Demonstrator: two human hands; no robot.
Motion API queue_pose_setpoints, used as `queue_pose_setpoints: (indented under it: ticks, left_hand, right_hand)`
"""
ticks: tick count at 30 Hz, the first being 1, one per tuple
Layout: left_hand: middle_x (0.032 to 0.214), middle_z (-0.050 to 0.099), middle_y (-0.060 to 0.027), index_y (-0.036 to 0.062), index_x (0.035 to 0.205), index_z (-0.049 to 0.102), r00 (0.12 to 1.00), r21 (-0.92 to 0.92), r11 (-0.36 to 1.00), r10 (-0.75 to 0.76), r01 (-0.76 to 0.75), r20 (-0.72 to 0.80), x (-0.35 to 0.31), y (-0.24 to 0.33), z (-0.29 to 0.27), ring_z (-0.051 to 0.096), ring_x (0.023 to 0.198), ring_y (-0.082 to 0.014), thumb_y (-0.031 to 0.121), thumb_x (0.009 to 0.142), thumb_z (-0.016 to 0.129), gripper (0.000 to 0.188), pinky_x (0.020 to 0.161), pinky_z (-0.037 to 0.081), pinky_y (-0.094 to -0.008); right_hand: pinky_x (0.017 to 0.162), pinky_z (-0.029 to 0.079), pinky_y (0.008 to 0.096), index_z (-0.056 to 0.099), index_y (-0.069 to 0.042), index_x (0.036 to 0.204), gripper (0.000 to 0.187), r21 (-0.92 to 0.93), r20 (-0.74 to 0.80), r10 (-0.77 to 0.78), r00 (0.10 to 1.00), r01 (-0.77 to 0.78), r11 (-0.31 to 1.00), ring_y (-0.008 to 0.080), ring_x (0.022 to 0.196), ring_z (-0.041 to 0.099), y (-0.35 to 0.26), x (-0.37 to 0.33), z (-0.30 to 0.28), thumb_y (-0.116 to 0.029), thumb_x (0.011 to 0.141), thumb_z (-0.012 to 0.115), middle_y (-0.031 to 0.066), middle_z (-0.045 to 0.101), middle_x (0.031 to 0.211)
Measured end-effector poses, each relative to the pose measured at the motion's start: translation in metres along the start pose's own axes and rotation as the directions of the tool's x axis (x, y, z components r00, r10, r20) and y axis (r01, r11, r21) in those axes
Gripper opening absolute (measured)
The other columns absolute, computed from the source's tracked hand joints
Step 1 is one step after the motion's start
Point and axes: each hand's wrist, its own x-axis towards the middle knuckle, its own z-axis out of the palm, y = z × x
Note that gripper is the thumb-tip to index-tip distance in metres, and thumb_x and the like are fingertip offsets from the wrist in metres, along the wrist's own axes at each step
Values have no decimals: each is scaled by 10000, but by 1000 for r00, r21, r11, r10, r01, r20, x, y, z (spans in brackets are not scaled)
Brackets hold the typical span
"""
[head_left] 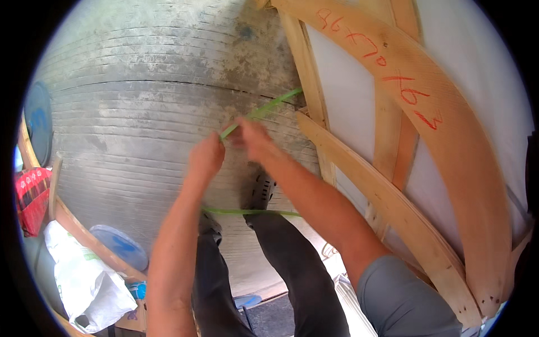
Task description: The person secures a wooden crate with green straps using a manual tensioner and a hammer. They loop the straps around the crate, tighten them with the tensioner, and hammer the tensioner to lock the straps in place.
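A green strap (276,103) runs from the wooden crate (314,73) on the right to my two hands in the middle of the view. My left hand (206,155) is closed on the strap, near its end. Close beside it, my right hand (251,139) is bent round the same strap and smeared by motion, though its fingers look closed on it. Lower down, another stretch of green strap (252,212) crosses in front of my legs. What lies inside my fists is hidden.
Wooden boards (387,191) and white sheeting (342,73) fill the right side. Ribbed concrete floor (129,112) lies ahead. At the left are a white plastic bag (90,281), a red package (32,194), a blue round lid (118,246) and another dark blue lid (38,123).
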Motion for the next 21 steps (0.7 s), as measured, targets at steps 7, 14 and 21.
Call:
queue_pose_setpoints:
  ticks: [7,14,21]
  left_hand:
    - [828,602,-221,16,952,525,975,-401,900,-213,173,-58,-68,-18,131,566,789,-414,238,930,450,236,670,438,-503]
    - [899,604,-130,85,1054,539,982,95,984,161,-152,-95,104,55,89,593,805,-335,221,906,471,211,684,460,-483]
    - [1214,484,-223,40,1293,400,816,-181,946,126,-271,-565,179,130,20,440,1170,-375,213,868,510,472,958,392,-444]
  right_hand:
    - [694,483,348,646,16,884,447,-156,-481,-293,826,249,956,230,775,605,-75,106,-117,-328,928,363,135,668,891]
    - [805,451,412,606,6,937,303,-665,-339,-700,629,366,651,352,890,596,-46,-1,-58,-279,893,510,186,626,940]
    - [813,462,349,596,8,1004,257,-392,-259,-760,596,654,646,294,911,613,-47,-148,11,-215,904,515,169,633,956]
